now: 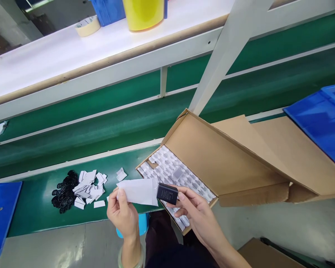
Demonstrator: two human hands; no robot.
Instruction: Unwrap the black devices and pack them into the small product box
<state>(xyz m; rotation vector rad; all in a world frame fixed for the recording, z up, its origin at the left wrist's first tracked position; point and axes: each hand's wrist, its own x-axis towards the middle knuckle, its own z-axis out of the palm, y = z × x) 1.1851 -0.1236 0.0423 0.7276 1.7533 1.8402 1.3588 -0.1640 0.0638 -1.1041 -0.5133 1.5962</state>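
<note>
My left hand pinches one end of a white paper sleeve, whose clear end faces right. Between the thumb and fingers of my right hand is a small black power adapter with fine print on its side. The adapter's left end is at the sleeve's clear end; I cannot tell whether they touch. Behind both hands lies an open cardboard box, filled with rows of white-wrapped pieces. One gap shows near its far left corner.
Left on the green bench are coiled black cables and a pile of white folded papers. Blue bins stand at both sides. A shelf above carries tape and a yellow container.
</note>
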